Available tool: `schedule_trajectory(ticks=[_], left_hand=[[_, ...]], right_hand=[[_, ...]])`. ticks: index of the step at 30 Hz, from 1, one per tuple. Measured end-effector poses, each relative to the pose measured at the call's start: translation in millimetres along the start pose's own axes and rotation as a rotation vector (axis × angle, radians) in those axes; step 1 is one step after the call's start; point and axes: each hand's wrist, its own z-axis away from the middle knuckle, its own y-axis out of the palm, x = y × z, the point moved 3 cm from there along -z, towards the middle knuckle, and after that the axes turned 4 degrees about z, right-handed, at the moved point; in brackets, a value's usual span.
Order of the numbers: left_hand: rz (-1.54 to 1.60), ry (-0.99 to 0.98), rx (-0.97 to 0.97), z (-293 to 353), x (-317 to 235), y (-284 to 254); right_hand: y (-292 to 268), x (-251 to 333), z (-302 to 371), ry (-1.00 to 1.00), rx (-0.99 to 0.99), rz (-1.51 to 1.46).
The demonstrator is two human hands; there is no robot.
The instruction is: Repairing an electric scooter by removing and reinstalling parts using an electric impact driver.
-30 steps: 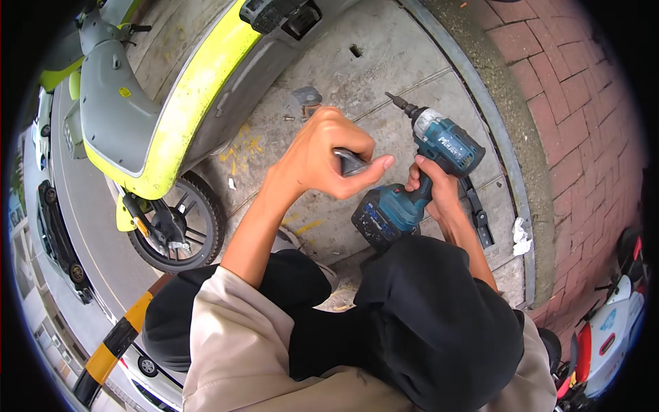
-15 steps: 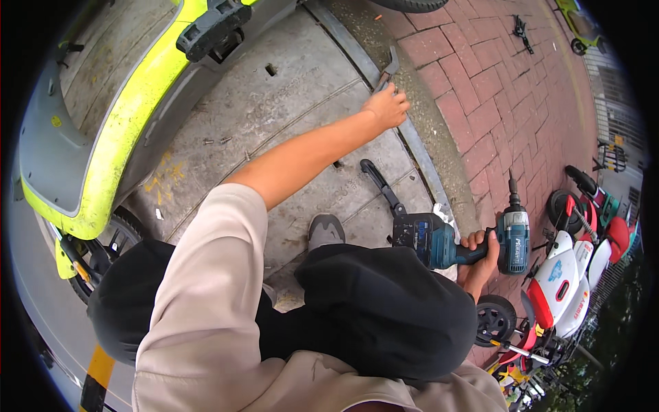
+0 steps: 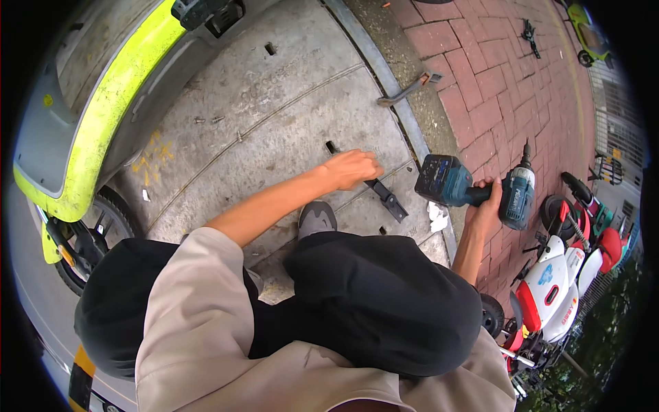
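My left hand is closed over the upper end of a black metal bar that looks like a kickstand; its jointed lower part sticks out past my fingers, above the concrete slab. In my right hand is a teal and black cordless drill, gripped by its handle, with its bit pointing away from me and the battery toward the left. A second, greyish stand-like bar with a rusty end lies across the metal edging strip, beyond my left hand.
A yellow-green and grey scooter body fills the left side. Small screws lie on the concrete. Crumpled white paper sits near the drill. Red paving runs along the right, with a red and white scooter there.
My left hand has left the greyish bar on the edging and come back toward me onto the black bar, which has shifted slightly. The drill has moved up and right, still in my right hand.
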Motion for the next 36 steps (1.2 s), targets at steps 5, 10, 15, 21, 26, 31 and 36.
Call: schedule_trajectory(ticks=[5,10,15,21,26,31,36], left_hand=[[0.086,0.030,-0.094,29.9,-47.8,-121.1],[0.236,-0.041,-0.226,47.1,-55.8,-154.3],[0.520,-0.074,-0.610,71.4,-26.3,-107.0],[0.932,0.032,-0.454,72.5,-11.4,-82.7],[0.612,-0.186,-0.689,85.2,-6.4,-101.9],[0.789,-0.113,-0.831,118.2,8.9,-117.4],[0.648,-0.327,-1.049,161.2,-3.9,-108.9]], right_hand=[[25.4,-52.4,8.2,-0.173,0.002,0.086],[36.1,-68.4,49.7,-0.182,0.027,0.314],[43.3,-70.9,55.3,-0.256,0.111,0.512],[35.7,-73.8,55.0,-0.264,0.165,0.473],[6.8,-90.2,64.7,-0.338,0.251,0.540],[-13.9,-117.8,96.5,-0.271,0.065,0.579],[75.2,-158.8,160.5,0.008,0.447,0.484]])
